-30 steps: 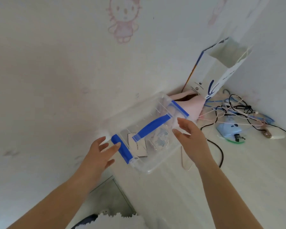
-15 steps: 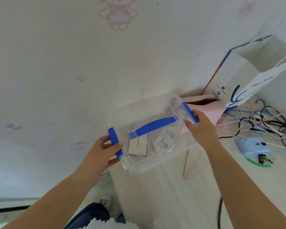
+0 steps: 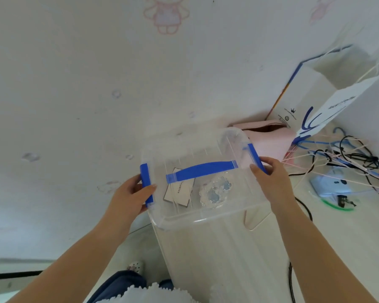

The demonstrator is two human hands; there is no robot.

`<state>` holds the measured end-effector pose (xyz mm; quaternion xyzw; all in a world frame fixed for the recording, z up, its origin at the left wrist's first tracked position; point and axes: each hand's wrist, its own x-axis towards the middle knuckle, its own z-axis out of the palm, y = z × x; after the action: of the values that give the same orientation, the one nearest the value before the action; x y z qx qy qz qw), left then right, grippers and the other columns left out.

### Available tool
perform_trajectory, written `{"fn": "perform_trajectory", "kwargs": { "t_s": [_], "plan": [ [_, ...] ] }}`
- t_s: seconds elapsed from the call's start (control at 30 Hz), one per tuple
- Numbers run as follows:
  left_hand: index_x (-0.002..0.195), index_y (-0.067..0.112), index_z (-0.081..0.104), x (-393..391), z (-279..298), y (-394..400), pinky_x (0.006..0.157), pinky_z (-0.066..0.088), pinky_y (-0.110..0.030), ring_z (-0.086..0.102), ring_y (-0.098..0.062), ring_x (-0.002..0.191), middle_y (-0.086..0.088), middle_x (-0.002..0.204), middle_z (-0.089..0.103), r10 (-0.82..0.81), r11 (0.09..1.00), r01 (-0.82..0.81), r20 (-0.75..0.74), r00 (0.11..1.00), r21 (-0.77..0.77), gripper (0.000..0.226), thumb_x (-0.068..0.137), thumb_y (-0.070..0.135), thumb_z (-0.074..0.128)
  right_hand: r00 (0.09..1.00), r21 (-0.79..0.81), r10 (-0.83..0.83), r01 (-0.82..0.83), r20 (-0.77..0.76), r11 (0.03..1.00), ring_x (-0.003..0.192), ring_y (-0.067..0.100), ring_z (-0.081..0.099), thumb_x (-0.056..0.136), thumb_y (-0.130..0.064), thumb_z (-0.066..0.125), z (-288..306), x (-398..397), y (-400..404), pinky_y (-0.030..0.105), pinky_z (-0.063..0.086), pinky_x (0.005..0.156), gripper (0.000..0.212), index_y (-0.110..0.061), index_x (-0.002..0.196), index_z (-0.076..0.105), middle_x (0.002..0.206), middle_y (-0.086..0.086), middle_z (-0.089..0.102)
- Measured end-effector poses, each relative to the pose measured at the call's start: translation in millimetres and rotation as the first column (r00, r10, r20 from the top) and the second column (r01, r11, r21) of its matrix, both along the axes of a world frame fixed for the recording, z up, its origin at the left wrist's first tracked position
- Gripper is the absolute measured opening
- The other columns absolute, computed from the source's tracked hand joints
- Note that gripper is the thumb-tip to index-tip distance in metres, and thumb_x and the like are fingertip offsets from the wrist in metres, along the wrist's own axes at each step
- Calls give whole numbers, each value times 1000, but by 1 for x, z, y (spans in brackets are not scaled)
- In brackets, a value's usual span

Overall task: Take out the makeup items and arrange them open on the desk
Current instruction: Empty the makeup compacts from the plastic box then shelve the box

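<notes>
Nearer now, both hands grip the clear box (image 3: 206, 215), contents blurred.

one clear plastic storage box (image 3: 206, 215) with two blue side clips (image 3: 146, 182), one blue carry handle (image 3: 200, 170), two hands (image 3: 127, 200), one pink pouch (image 3: 271, 143), one white paper bag (image 3: 304, 101)

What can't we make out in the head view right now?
- Items in the clear box: blurred through the lid; a printed card and a bluish clear piece, type unreadable.
- Left hand fingertips: behind the blue latch.
- Paper bag: cut by the right edge.
- Pink pouch: partly behind the box.
</notes>
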<state>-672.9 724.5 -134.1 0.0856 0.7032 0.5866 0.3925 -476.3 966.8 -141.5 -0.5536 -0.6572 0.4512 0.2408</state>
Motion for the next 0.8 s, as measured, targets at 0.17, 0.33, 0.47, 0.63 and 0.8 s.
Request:
{"fn": "perform_trajectory", "kwargs": {
  "t_s": [0.17,0.33,0.47,0.63,0.8],
  "plan": [
    [98,39,61,-13,6,-21,69,55,-27,70,-9,83,12,86,73,-60,998,61,-56,997,24,26,89,15,59,991,-70,-108,102,-79,992,71,12,61,82,-33,67,5,19,-42,26,44,59,30,-33,110,56,87,-11,65],
    [92,45,66,-37,9,-37,77,54,-30,70,-10,87,12,92,74,-205,976,213,-134,969,44,24,90,22,58,967,-66,-246,243,-58,968,75,18,61,82,-37,67,7,36,-103,35,50,71,38,-30,118,56,93,0,65],
    [97,47,64,-60,5,-47,73,49,-21,65,-6,83,17,88,70,-334,933,354,-216,918,60,21,88,28,60,913,-47,-402,400,-65,915,66,15,59,84,-36,63,8,37,-176,31,46,65,28,-32,111,60,81,-5,64],
    [94,44,68,-80,2,-86,60,47,-16,53,-3,65,18,69,57,-697,683,730,-270,664,33,18,89,31,56,706,-87,-708,706,-2,703,57,12,55,85,-35,61,14,34,-344,28,41,58,6,-35,88,66,63,-12,62],
    [100,41,67,-84,-6,-106,63,44,-21,52,-8,67,7,77,59,-729,637,770,-318,607,9,19,88,30,57,615,-133,-787,777,-49,615,57,13,55,86,-35,60,8,21,-417,29,41,59,8,-31,89,66,62,-11,60]
  ]
}}
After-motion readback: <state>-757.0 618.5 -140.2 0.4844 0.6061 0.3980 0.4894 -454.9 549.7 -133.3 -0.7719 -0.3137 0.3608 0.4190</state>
